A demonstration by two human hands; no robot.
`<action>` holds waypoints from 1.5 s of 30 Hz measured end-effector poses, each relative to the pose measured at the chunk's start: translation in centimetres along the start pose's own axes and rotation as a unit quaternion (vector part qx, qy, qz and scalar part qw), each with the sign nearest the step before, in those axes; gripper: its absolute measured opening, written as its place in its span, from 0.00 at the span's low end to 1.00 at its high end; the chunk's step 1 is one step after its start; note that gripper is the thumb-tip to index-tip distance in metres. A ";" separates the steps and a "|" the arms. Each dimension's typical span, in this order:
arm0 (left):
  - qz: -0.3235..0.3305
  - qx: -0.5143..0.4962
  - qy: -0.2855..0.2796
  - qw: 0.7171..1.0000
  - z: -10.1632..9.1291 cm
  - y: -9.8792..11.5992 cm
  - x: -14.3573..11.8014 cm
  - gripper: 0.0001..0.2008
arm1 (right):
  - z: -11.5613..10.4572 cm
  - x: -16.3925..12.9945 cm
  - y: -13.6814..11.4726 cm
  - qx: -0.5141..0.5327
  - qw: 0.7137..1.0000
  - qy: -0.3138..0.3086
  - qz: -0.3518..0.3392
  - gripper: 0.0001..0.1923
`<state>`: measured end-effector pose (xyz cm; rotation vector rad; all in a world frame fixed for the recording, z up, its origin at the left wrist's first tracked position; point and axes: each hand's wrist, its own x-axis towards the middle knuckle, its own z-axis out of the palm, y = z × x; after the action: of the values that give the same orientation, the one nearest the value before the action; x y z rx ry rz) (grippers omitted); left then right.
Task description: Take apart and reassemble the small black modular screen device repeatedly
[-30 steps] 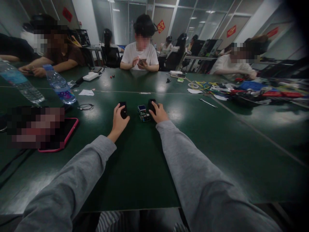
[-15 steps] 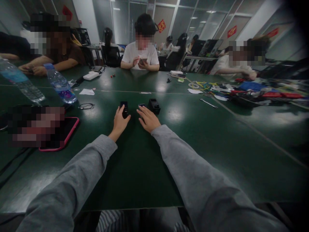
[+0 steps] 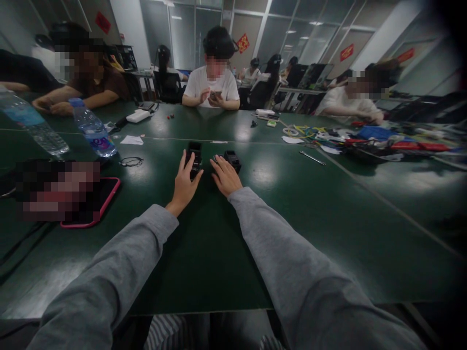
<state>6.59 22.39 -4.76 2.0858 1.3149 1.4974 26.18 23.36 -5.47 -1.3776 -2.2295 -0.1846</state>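
Far left of frame: two water bottles (image 3: 93, 133) stand on the green bench (image 3: 219, 253), with a pink-edged phone (image 3: 91, 206) lying flat below them. A thin black cable loop (image 3: 130, 161) sits just right of the nearer bottle.

Centre frame: my left hand (image 3: 184, 184) has its fingers (image 3: 187, 162) wrapped partway around a small black housing (image 3: 194, 156), thumb on its right face, the piece held upright off the bench or barely touching it; I cannot tell which. Grip looks light, not fully closed.

Just right of it: my right hand (image 3: 225, 177) lies palm down, fingers spread flat over something small I cannot see. It holds nothing that I can make out. A second black housing (image 3: 232, 159) rests on the bench touching the fingertips.

My judgement: keep the left piece upright and steady, and pinch rather than press with the right, since the covered part looks small and easy to slide.

Right of frame: a metal tool (image 3: 313, 157), then a clutter of coloured cables (image 3: 365, 138).
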 end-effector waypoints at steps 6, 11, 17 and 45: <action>-0.066 0.054 0.113 0.990 -2.9 -4.3 1.4 0.30 | 0.2 -0.1 0.2 0.001 1.000 0.008 0.027 0.27; -0.149 0.061 0.038 0.986 -3.3 -8.9 2.0 0.30 | 0.5 -0.1 0.5 -0.003 0.999 0.005 0.037 0.27; -0.085 0.053 -0.092 0.991 -2.5 -6.8 1.7 0.28 | 0.9 0.0 0.8 -0.007 0.999 -0.006 0.038 0.28; 0.033 0.137 -0.049 0.989 -2.2 -3.2 1.2 0.16 | -0.1 -0.3 0.7 0.006 0.992 0.100 0.082 0.22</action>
<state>3.07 24.46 -5.15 2.3589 1.4983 1.2801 26.94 23.43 -5.64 -1.4601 -1.9419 -0.2415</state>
